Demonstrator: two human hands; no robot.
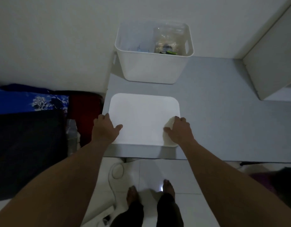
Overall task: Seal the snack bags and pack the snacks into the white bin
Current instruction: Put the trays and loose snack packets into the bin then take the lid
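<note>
Item: white bin (151, 69), open-topped, standing at the far side of the grey table (223, 112) against the wall (59, 38). Contents: clear snack bags (167, 45) upright in its right half, a little green and dark packaging low among them; whether they are sealed cannot be told. Item: flat white lid (141, 118), rounded corners, lying at the near edge of the table, well apart from the bin. Left hand (105, 128) grasps its left edge and right hand (179, 130) its right edge, thumbs on top, fingers curled over the sides. Step, as judged: packing looks done and closing is in hand. Next move calls for lifting the lid level, carrying it far over the bin and squaring its corners to the rim. Surroundings: dim room; white cabinet (272, 54) at far right; blue floral fabric (35, 100) and dark bundles at left; pale tiled floor (158, 171) with a white cable (115, 174) near the person's bare feet.
</note>
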